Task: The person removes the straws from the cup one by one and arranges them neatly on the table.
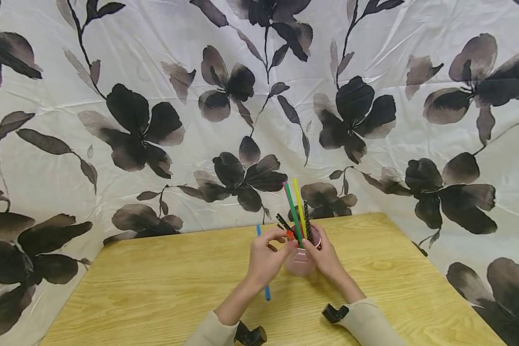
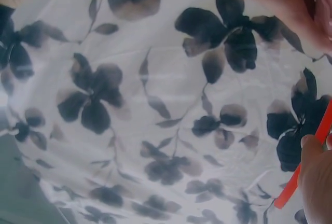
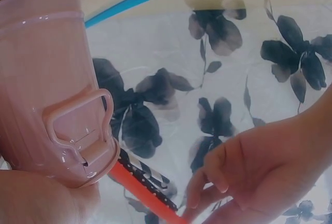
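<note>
A pink metal cup with a small side handle stands on the table, and my right hand holds it by the rim and side. With thumb and fingertips, my left hand pinches a red straw whose other end reaches into the cup. In the cup lean a green straw, a yellow straw, a black dotted straw and dark patterned straws. A pink tip shows behind the green one. The fingers partly hide the cup's mouth.
One blue straw lies on the wooden table, left of the cup and partly behind my left hand. A white cloth with dark flowers hangs behind the table's far edge. Black wrist cameras sit at both sleeves.
</note>
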{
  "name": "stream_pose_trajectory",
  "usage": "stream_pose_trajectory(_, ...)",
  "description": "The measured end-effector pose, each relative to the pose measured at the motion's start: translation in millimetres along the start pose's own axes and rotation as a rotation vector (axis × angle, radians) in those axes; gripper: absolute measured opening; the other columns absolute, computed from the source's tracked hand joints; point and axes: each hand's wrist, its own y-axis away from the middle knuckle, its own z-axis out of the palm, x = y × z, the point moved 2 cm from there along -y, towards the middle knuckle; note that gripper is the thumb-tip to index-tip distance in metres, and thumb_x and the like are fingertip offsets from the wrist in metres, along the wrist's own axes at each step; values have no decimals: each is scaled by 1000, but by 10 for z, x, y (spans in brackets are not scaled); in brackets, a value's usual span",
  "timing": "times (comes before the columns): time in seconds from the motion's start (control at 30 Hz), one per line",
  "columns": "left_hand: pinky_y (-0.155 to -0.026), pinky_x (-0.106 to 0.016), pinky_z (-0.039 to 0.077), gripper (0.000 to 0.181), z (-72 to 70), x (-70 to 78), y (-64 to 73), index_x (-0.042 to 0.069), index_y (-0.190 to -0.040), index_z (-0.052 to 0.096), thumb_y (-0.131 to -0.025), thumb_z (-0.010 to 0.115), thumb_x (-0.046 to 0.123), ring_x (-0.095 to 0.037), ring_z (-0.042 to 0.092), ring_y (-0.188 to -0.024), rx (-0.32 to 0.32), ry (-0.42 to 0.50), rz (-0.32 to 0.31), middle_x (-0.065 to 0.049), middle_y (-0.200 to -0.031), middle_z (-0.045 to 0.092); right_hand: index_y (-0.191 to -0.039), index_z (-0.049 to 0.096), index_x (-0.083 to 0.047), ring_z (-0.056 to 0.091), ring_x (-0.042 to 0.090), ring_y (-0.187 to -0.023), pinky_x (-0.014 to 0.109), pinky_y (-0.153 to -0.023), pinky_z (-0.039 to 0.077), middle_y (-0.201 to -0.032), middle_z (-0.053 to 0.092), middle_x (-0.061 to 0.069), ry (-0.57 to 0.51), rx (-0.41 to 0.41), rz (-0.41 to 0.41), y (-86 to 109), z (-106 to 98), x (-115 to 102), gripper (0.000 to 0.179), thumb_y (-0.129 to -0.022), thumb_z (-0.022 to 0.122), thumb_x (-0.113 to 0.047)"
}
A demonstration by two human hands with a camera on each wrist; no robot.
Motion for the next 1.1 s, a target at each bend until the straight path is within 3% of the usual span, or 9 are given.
stream_pose_trajectory(0.2,-53,-29,50,10,-145,117,-75,3,-86,65,-77,67,6,-16,61,-73,29,29,22,-7,-80,65,-134,29,-20,51,20,-99,26,-75,47,-129,43,5,39,29,27,-23,-9,118,56,-86,58,-28)
stream_pose_trajectory(0.37,-55,-30,50,15,-286,178,-170,2,-92,62,-78,66,4,-20,61,-73,81,81,4,-9,-82,64,-134,30,-20,51,20,-98,27,-76,46,-127,44,5,48,29,25,-17,-9,119,55,-86,57,-27)
stream_pose_trajectory(0.5,-56,-28,50,23,-411,196,-278,-4,-98,53,-78,65,0,-28,61,-72,133,166,-18,-16,-85,62,-135,29,-17,47,21,-109,33,-85,43,-130,42,7,42,17,4,-12,-7,99,55,-88,56,-24)
stream_pose_trajectory(0.67,-59,-29,52,24,-598,219,-433,-13,-92,43,-78,61,-7,-29,62,-67,197,270,11,-24,-84,59,-136,26,-13,41,24,-117,36,-91,38,-132,39,10,41,-12,-5,-14,-11,96,56,-89,54,-23)
stream_pose_trajectory(0.9,-61,-47,50,20,-830,89,-623,-8,-89,48,-79,63,1,-31,62,-71,256,407,-26,-22,-85,58,-136,26,-9,39,28,-117,35,-89,40,-134,36,14,38,-19,1,-16,-34,100,59,-88,56,-24)
stream_pose_trajectory(1.1,-59,-46,50,21,-1023,-12,-759,-5,-90,54,-78,66,7,-28,62,-76,308,419,-69,-20,-83,57,-136,26,-15,41,25,-115,36,-90,39,-133,38,11,77,1,4,-2,-12,105,57,-88,54,-28)
